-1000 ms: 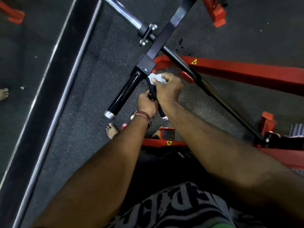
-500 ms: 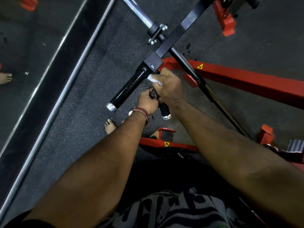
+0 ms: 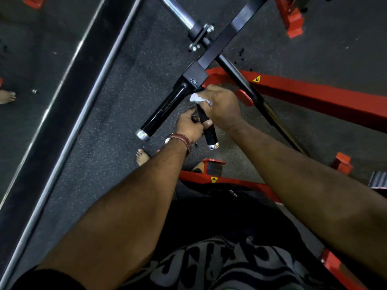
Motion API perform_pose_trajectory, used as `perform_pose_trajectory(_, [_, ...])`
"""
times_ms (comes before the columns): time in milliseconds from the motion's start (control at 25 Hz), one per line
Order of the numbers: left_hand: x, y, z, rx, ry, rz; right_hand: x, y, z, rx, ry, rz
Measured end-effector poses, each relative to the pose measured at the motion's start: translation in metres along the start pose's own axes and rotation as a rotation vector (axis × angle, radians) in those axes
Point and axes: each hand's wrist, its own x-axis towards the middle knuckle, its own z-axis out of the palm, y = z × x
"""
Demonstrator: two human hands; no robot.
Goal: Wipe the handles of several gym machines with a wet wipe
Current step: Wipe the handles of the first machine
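Note:
A short black handle (image 3: 211,136) with a silver end cap juts toward me from the machine's black arm. My right hand (image 3: 222,107) is wrapped round its upper part and presses a crumpled white wet wipe (image 3: 198,98) against it. My left hand (image 3: 188,125), with a brown strap on the wrist, grips the same handle from the left, just below the wipe. A thicker, glossy black handle (image 3: 165,110) with a silver cap angles down to the left, untouched.
The red machine frame (image 3: 314,95) runs across the right and under my arms. A chrome bar (image 3: 178,12) and the black arm (image 3: 230,32) cross above. A mirror wall with a metal rail (image 3: 69,105) lies left. Dark rubber floor (image 3: 100,155) lies between; my bare foot (image 3: 142,156) stands on it.
My right hand with the wipe has slid up the short handle toward the arm joint, baring more of its lower end. My left hand keeps its grip.

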Motion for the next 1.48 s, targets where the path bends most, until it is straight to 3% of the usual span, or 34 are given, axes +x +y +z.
perform_pose_trajectory(120, [-0.001, -0.001, 0.000, -0.019, 0.004, 0.027, -0.039, 0.004, 0.006, 0.218, 0.065, 0.240])
perform_pose_trajectory(240, [-0.004, 0.002, -0.003, -0.014, -0.039, -0.016, -0.025, 0.002, 0.014, 0.406, 0.186, 0.566])
perform_pose_trajectory(360, [-0.003, 0.005, -0.005, 0.031, -0.071, -0.056, 0.019, 0.002, 0.016, 0.375, 0.233, 0.614])
perform_pose_trajectory(600, [-0.004, 0.007, -0.006, 0.050, -0.085, -0.071, -0.002, 0.022, 0.030, 0.611, 0.035, 0.802])
perform_pose_trajectory(760, [-0.001, 0.004, -0.006, 0.109, -0.080, -0.057, 0.048, 0.007, 0.018, 0.965, 0.036, 1.062])
perform_pose_trajectory(840, [0.001, 0.002, -0.006, 0.142, -0.085, -0.059, 0.049, 0.015, 0.020, 1.090, -0.048, 1.181])
perform_pose_trajectory(960, [0.003, 0.001, -0.009, 0.156, -0.126, -0.096, 0.026, 0.035, 0.027, 0.921, -0.400, 1.183])
perform_pose_trajectory(1040, [0.004, 0.000, -0.010, 0.159, -0.139, -0.115, 0.031, 0.036, 0.026, 0.822, -0.522, 1.156])
perform_pose_trajectory(1200, [0.002, 0.003, -0.009, 0.164, -0.147, -0.113, 0.056, 0.027, 0.027, 1.074, -0.295, 1.160])
perform_pose_trajectory(1400, [-0.001, 0.004, -0.012, 0.169, -0.156, -0.109, 0.017, 0.032, 0.027, 0.784, -0.611, 1.001])
perform_pose_trajectory(1480, [-0.003, 0.004, -0.011, 0.170, -0.142, -0.093, 0.034, 0.033, 0.024, 0.992, -0.587, 1.058])
